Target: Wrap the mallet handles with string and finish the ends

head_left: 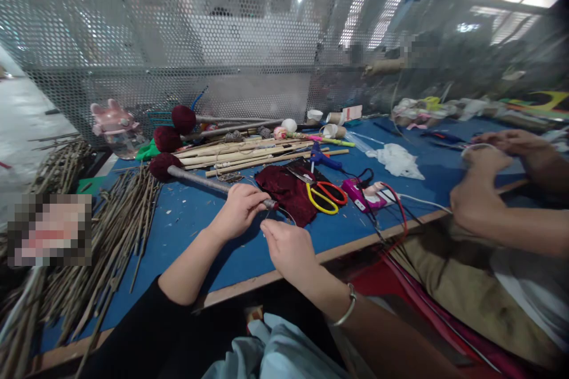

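Observation:
My left hand (pixel 239 208) is closed around a grey-wrapped stick (pixel 195 179) near its dark red tip. A dark red ball (pixel 163 166) caps the stick's far end. Close to that tip, my right hand (pixel 291 251) pinches a thin thread, with a bracelet on its wrist. A fine strand (pixel 287 213) curves between the stick's end and the dark red cloth (pixel 284 192). Scissors (pixel 322 195) with yellow and orange handle loops lie partly on this cloth. Behind them is a blue glue gun (pixel 326 160).
Thin twigs (pixel 120 231) are heaped at left. Pale sticks (pixel 249 151) and two more red-balled sticks (pixel 168 138) lie behind. A purple power strip (pixel 367 195) with cables sits at right, near a co-worker's hands (pixel 484 166). A perforated metal screen (pixel 249 41) bounds the back.

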The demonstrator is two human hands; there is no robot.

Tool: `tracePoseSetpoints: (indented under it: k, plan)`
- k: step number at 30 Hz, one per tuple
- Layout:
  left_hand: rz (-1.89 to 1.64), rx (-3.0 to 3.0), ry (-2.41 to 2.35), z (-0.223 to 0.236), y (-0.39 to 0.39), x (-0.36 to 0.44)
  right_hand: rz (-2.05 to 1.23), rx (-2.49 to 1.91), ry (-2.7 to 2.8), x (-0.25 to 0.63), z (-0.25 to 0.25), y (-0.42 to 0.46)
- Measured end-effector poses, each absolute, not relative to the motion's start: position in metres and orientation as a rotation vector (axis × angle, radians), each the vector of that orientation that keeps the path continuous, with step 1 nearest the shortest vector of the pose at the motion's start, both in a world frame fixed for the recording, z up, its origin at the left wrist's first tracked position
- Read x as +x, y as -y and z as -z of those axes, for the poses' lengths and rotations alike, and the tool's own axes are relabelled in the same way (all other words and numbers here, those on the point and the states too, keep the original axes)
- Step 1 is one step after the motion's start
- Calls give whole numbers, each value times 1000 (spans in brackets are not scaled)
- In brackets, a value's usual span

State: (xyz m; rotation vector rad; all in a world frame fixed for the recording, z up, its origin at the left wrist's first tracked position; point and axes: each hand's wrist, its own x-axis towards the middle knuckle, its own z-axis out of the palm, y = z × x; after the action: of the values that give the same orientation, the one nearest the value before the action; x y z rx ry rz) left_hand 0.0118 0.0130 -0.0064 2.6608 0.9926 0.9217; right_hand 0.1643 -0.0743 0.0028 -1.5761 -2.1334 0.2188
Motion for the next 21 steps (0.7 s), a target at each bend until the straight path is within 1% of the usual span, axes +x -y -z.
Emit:
tracePoseSetpoints:
  k: [2,5,8,11,16,19,21]
  plan:
    - [-890,2678,-992,7,-12,11,-193,-1581,2218,172,-17,70]
    - [-886,2686,-982,3,-9,10,-175,-1550,2201,186,-35,55]
    - [-907,2664,-973,-5,-4,9,-182,-1483,2158,197,-42,41]
    - [-872,2609,-962,-13,0,4,-289,-1380,2111,204,-38,29]
    - [-640,2506,-1025,-10,5,-1,-519,-1399,2029,205,-19,13]
    - [-578,2420,-1116,-1,15,1,-569,-1347,2132,196,-6,15]
    - [-593,2315,-1187,3,24,4,-543,-1274,2186,188,-1,20]
